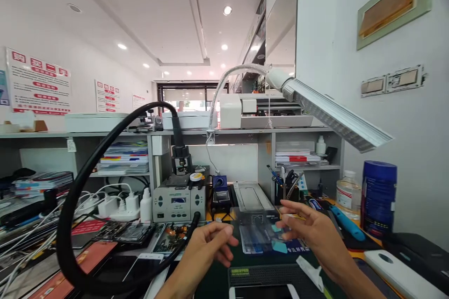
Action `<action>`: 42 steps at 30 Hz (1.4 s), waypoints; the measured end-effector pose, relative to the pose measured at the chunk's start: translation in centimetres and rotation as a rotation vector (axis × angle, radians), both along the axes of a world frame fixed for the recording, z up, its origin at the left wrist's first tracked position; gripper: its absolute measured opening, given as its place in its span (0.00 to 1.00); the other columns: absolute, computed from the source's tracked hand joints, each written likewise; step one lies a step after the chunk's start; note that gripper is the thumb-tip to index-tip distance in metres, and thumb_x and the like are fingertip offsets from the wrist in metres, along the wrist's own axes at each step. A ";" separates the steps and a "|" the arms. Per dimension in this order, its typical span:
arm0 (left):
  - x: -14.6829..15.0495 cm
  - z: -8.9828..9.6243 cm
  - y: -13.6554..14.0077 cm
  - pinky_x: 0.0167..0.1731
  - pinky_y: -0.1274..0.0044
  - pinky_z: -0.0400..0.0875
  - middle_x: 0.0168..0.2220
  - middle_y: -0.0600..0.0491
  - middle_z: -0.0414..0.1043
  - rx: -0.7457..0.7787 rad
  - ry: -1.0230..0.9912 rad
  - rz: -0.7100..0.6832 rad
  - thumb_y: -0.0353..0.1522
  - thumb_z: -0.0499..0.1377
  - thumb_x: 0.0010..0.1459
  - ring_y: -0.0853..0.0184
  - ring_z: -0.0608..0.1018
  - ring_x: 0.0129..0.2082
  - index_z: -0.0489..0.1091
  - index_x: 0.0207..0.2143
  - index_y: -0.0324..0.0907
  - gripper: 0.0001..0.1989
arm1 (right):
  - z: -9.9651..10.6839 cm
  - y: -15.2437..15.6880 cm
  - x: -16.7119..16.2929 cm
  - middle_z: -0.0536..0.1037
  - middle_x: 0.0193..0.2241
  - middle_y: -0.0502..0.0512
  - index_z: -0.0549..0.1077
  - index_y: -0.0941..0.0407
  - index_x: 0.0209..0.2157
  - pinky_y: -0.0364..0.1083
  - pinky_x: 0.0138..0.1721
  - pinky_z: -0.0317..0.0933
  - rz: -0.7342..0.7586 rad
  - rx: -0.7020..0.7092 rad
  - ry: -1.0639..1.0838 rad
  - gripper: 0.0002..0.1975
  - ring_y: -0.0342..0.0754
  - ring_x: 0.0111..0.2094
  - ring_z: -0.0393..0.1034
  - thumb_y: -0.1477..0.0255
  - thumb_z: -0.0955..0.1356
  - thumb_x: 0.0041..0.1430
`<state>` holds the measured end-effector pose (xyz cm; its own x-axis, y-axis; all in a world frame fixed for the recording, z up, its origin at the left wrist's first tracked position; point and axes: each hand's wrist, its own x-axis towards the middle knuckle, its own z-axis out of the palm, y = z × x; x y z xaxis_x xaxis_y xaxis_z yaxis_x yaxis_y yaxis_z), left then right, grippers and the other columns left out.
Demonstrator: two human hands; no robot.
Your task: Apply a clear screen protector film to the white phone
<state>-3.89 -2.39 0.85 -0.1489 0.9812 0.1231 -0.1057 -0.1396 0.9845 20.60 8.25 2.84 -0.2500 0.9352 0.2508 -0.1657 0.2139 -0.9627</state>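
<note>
My left hand (213,245) hovers over the dark work mat, its fingers loosely curled with a gap between them and the thumb; nothing shows in it. Further right, my right hand (310,231) is raised with its fingers apart, and I see no object clearly held. Between and beyond the hands lies a clear plastic sheet (254,238) with small teal film pieces (279,246) on it. A white-framed phone (263,292) rests at the bottom edge on a black pad (259,276). Beside it, under my right hand, is a crumpled white piece (310,272).
A rework station (178,203) with a thick black hose (66,210) arching at left. Circuit boards (171,237) lie left of my left hand. A pen holder (286,187), clear bottle (348,191) and blue canister (379,198) stand right. A lamp (336,112) hangs above.
</note>
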 end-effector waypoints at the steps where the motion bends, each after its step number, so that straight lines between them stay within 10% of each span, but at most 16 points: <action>1: 0.1 0.0 -0.1 0.27 0.75 0.73 0.31 0.46 0.79 0.012 -0.005 0.002 0.50 0.69 0.48 0.68 0.75 0.24 0.77 0.38 0.36 0.26 | -0.3 -0.1 -0.2 0.79 0.44 0.60 0.79 0.57 0.47 0.48 0.29 0.75 0.025 -0.006 -0.015 0.28 0.56 0.35 0.79 0.61 0.80 0.45; 17: -0.8 -0.6 -0.2 0.38 0.73 0.73 0.36 0.49 0.81 0.275 0.335 0.105 0.39 0.65 0.59 0.62 0.80 0.36 0.82 0.39 0.42 0.11 | 0.9 -0.6 1.1 0.78 0.46 0.69 0.79 0.62 0.46 0.47 0.33 0.72 0.634 -0.249 -0.229 0.22 0.52 0.37 0.77 0.57 0.71 0.62; 29: -0.9 -0.5 -0.8 0.42 0.72 0.75 0.39 0.49 0.81 0.533 0.683 0.148 0.30 0.61 0.62 0.62 0.81 0.40 0.83 0.39 0.47 0.09 | 0.5 -0.3 1.5 0.74 0.53 0.67 0.74 0.59 0.55 0.47 0.34 0.74 0.565 -0.295 -0.265 0.28 0.50 0.36 0.76 0.65 0.77 0.55; 42: -5.1 3.6 -2.2 0.34 0.73 0.77 0.39 0.46 0.80 0.272 0.533 0.239 0.41 0.60 0.62 0.64 0.80 0.33 0.75 0.50 0.37 0.20 | -0.5 1.4 1.4 0.75 0.24 0.50 0.72 0.56 0.56 0.40 0.24 0.71 0.416 -0.404 -0.076 0.30 0.45 0.24 0.71 0.76 0.78 0.51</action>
<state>-8.97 -4.62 4.44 -0.2090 0.8517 0.4805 0.4535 -0.3509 0.8193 21.99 9.68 2.36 -0.6199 0.7724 -0.1383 -0.0845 -0.2410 -0.9669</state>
